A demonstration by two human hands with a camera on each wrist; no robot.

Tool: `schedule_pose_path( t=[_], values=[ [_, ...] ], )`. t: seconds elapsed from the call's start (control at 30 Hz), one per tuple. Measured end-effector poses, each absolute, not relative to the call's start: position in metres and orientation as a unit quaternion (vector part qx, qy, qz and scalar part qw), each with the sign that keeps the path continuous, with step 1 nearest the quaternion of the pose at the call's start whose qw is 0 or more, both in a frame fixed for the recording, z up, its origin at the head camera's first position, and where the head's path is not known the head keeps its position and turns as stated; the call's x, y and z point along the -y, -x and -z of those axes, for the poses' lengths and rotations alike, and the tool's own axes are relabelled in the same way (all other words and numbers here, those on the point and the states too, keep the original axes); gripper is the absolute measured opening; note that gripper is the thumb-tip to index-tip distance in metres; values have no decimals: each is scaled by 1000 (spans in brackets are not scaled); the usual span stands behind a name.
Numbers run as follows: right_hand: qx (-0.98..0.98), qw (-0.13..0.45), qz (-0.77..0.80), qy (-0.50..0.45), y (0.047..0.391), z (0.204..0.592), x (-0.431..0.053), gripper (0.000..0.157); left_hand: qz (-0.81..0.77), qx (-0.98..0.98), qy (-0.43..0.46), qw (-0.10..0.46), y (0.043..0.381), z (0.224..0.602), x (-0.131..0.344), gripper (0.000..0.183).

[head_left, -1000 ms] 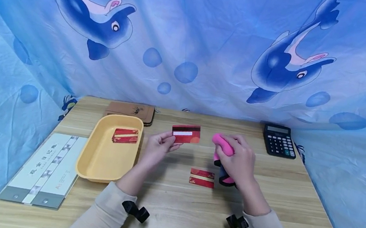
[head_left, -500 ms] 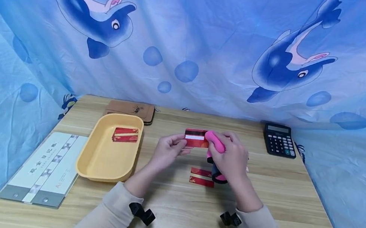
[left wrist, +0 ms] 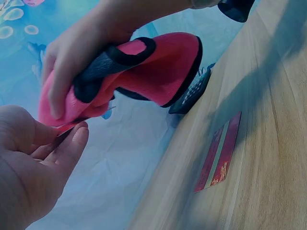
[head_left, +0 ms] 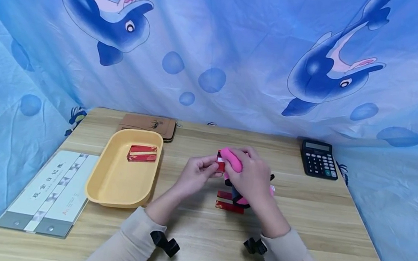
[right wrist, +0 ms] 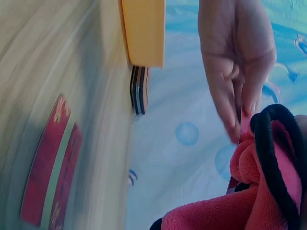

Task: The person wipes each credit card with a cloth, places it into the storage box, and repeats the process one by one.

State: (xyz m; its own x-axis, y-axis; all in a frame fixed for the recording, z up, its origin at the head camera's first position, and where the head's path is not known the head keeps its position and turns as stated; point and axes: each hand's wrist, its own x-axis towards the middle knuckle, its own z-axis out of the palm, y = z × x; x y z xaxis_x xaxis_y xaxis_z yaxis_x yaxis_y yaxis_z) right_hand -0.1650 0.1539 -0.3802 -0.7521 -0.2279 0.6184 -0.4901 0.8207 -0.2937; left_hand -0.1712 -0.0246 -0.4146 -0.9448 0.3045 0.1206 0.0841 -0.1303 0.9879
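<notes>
My left hand (head_left: pixel 196 174) pinches a red card (head_left: pixel 221 161) with a dark stripe by its left end, above the table. My right hand (head_left: pixel 252 174) grips a bunched pink cloth (head_left: pixel 232 159) with black edging, folded over the card's right part, which it hides. In the left wrist view the cloth (left wrist: pixel 163 72) hangs loosely below the fingers, and the card shows only as a thin edge. Under the hands a second red card (head_left: pixel 229 205) with a pale band lies on the table, partly covered by the cloth in the head view.
Left of the hands stands a yellow tray (head_left: pixel 97 178) holding several red cards (head_left: pixel 142 154). Beyond it lies a brown notebook (head_left: pixel 136 123), and a grey-white binder (head_left: pixel 49 192) lies at the far left. A black calculator (head_left: pixel 319 159) sits at the back right.
The right hand has moved left with the cloth, from apart from the card to over most of it. The left hand has shifted a little right with the card.
</notes>
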Motion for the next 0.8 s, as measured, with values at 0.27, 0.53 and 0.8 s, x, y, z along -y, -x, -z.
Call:
schedule_pose_path(
  t=[0.27,0.53,0.8],
  values=[
    [902,282,-185,-269,154,384,-139,27,-717,-675,-156,74,171,418,29,41],
    [895,318,-171,-262,147,392,-153,31,-766,-626,-127,73,173,412,33,41],
    [888,317,-257,-211,154,399,-186,26,-774,-620,-107,73,171,406,39,39]
  ],
)
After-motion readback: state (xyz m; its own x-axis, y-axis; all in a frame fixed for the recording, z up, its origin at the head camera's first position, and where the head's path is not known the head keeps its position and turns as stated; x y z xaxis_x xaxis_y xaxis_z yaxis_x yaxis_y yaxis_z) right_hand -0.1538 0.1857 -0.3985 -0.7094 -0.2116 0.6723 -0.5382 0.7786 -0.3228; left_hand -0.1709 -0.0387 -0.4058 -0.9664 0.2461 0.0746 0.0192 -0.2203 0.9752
